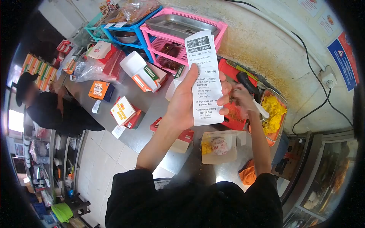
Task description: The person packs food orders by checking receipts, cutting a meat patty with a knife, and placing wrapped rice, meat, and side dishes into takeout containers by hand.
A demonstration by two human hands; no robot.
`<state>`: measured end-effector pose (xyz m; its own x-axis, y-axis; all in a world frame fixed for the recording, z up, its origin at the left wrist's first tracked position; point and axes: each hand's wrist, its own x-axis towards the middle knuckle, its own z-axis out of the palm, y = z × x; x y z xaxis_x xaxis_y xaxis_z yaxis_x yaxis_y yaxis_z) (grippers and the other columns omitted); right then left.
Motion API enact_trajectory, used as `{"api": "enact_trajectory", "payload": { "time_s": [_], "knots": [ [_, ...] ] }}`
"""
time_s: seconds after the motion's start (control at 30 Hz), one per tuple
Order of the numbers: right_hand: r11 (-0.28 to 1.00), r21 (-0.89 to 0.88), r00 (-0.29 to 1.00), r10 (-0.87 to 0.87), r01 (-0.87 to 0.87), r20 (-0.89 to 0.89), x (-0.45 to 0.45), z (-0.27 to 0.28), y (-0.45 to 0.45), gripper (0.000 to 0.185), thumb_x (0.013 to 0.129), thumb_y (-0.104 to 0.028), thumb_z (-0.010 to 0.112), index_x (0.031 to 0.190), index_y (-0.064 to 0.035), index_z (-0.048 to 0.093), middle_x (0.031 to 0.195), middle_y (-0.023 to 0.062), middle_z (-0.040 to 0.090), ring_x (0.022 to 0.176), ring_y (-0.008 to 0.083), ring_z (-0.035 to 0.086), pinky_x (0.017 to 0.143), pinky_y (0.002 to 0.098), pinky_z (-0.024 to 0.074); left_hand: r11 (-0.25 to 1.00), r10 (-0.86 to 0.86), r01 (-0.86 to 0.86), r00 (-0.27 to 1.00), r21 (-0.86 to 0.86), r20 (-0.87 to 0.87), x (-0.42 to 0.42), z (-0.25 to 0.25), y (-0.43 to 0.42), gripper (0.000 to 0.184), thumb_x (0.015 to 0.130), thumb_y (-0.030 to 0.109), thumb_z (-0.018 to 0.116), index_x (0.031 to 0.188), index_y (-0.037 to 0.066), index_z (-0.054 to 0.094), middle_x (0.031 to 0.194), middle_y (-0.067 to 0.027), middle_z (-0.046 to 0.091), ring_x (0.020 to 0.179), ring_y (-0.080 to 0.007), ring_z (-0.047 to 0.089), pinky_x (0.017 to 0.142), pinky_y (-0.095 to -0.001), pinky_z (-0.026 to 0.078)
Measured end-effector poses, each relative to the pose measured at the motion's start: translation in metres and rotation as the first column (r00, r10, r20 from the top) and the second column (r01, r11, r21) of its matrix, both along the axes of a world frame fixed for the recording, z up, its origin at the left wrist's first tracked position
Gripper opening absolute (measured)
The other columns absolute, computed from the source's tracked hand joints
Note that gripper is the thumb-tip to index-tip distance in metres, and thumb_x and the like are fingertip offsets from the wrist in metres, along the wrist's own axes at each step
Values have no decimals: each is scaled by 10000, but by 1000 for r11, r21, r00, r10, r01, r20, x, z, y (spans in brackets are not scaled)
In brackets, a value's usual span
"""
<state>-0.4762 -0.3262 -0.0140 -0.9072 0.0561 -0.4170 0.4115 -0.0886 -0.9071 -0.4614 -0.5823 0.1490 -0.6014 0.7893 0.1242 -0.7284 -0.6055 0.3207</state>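
Note:
My left hand [184,97] is closed on a long printed receipt [205,78], holding it up in front of the camera, thumb on its face and fingertips round its right edge. Behind the receipt, my right hand [243,98] reaches over a red tray [232,121]; its fingers are smeared by motion. Close to that hand are a black rounded object [247,81] and a white handle [261,110]. The handle lies by a metal tray of yellow food [273,112]. Below stands an open takeaway box [217,156] with yellow food and a wrapped round item inside.
Takeaway boxes, among them an orange-and-blue box [101,91] and an open white box [137,68], stand along the steel table [161,102]. A pink rack [224,28] and a blue rack [131,27] line the wall. At left is a person in black [61,110].

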Motion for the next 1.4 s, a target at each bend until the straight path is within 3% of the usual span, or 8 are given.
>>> {"api": "enact_trajectory", "payload": {
  "time_s": [0.1, 0.23, 0.43, 0.63, 0.67, 0.73, 0.87, 1.4],
  "knots": [
    [628, -754, 895, -427, 190, -130, 44, 28, -5, 331, 775, -112, 535, 1100, -72, 489, 900, 62, 537, 853, 197, 545, 651, 292, 482, 999, -38, 39, 999, 24, -12, 7, -2, 0, 539, 907, 541, 287, 1057, 59, 476, 862, -106, 481, 695, -208, 446, 628, -376, 398],
    [546, -837, 880, -382, -31, -281, 112, 39, 2, 345, 796, -170, 533, 1122, -66, 490, 956, 85, 545, 875, 213, 548, 659, 305, 486, 997, -63, 64, 997, 34, -35, 22, 4, 7, 540, 907, 543, 284, 1054, 60, 476, 861, -104, 482, 688, -206, 448, 624, -371, 399],
    [294, -890, 807, -578, 347, 124, 219, 2, -14, 350, 793, -240, 556, 1109, -97, 512, 1094, 82, 532, 952, 222, 533, 722, 351, 488, 996, -82, 85, 995, 38, -61, 43, 12, 15, 534, 906, 546, 284, 1052, 70, 476, 851, -105, 488, 681, -204, 450, 622, -370, 398],
    [892, -370, 964, -220, 260, 148, 237, -44, -41, 322, 733, -223, 638, 1011, -81, 561, 881, 83, 601, 797, 207, 580, 688, 331, 481, 993, -109, 110, 993, 42, -36, 61, 18, 23, 523, 906, 541, 292, 1046, 74, 483, 843, -110, 494, 680, -208, 453, 622, -374, 397],
    [963, 182, 980, -189, 198, -64, 231, -52, -44, 303, 717, -217, 646, 970, -66, 573, 850, 99, 598, 774, 213, 581, 671, 329, 474, 992, -114, 116, 993, 44, -39, 64, 19, 24, 524, 906, 541, 292, 1047, 73, 483, 845, -109, 494, 683, -207, 452, 625, -373, 396],
    [505, 803, 938, -36, 315, -346, 221, -78, -54, 274, 680, -212, 662, 872, -29, 594, 812, 142, 579, 753, 271, 570, 660, 361, 453, 991, -123, 125, 991, 46, -45, 69, 20, 26, 525, 906, 540, 292, 1049, 72, 483, 846, -109, 495, 686, -206, 452, 627, -372, 395],
    [144, 943, 928, 186, 299, -323, 204, -105, -50, 353, 732, -233, 636, 1028, -54, 567, 890, 169, 588, 859, 339, 551, 771, 428, 439, 988, -141, 145, 988, 57, -70, 79, 21, 27, 539, 901, 551, 295, 1056, 69, 479, 847, -106, 485, 689, -204, 452, 631, -370, 395],
    [556, 785, 933, 46, 273, -357, 217, 0, -78, 305, 778, -176, 554, 1028, -1, 543, 1010, 195, 536, 946, 334, 518, 827, 419, 402, 996, -87, 88, 994, 22, -61, 94, 18, 14, 549, 900, 555, 294, 1053, 61, 478, 849, -98, 480, 692, -207, 453, 634, -371, 394]
  ]
}}
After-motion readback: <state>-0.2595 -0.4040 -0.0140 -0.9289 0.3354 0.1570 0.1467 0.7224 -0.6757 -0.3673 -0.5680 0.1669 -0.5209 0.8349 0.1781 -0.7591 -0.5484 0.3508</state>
